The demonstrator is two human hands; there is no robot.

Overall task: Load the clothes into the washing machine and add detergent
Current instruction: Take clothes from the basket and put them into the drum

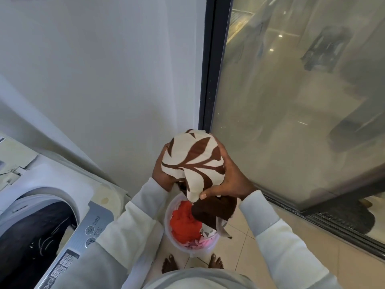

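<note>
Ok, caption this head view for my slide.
Left hand and right hand hold a leaf-print cloth above the bucket beside the washer.

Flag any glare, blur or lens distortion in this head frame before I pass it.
Head view: soft, even light, no hard shadows. The glass door is hazy with reflections and small bright glare spots. The wide-angle lens bends the door frame. The patterned cloth, held by the left hand and right hand, is sharp. The washing machine panel lettering is legible but slightly soft.

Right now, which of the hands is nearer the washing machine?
Left. The left hand grips the patterned cloth on the washing machine side; the right hand grips its far side.
</note>
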